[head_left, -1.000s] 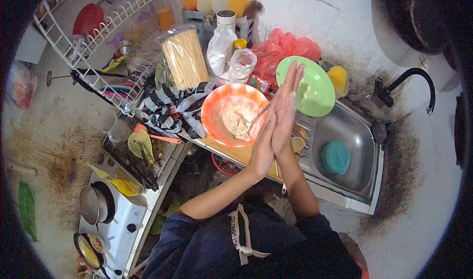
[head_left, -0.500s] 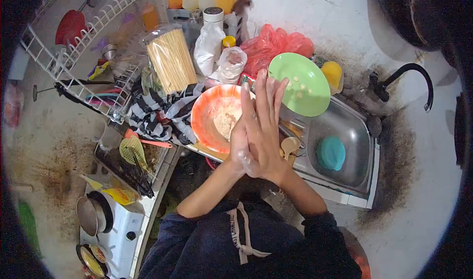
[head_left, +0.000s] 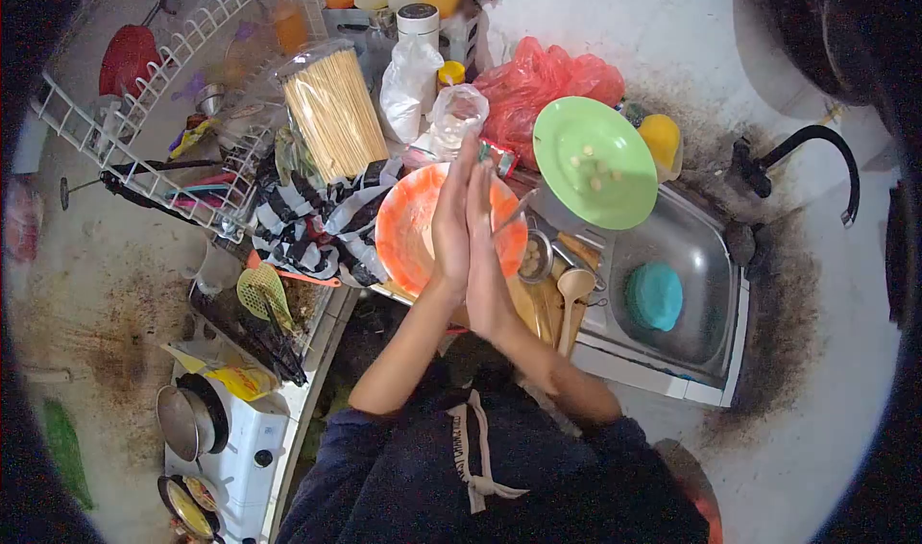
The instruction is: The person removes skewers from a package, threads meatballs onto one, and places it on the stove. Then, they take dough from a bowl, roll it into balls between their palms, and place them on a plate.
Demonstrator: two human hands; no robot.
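Above the orange and white bowl (head_left: 396,232), my left hand (head_left: 450,222) and my right hand (head_left: 483,246) are pressed palm to palm, fingers stretched forward. Whether anything small lies between the palms is hidden. Pale flour-like matter shows partly in the bowl behind the hands. To the right, a green plate (head_left: 624,184) carries several small pale pieces. A metal cup (head_left: 534,258) with pale pieces inside stands beside the bowl, next to a light ladle (head_left: 574,285) on a wooden board.
The metal sink (head_left: 624,246) holds a turquoise bowl (head_left: 655,295), with a black faucet (head_left: 807,133) behind. Bagged skewers (head_left: 336,112), a red plastic bag (head_left: 547,83) and a white bottle (head_left: 419,24) stand at the back. A stove (head_left: 245,448) is at lower left.
My hands have turned from a crossed, overlapping press to an edge-on, aligned one and shifted slightly left. The metal cup and ladle are now more exposed.
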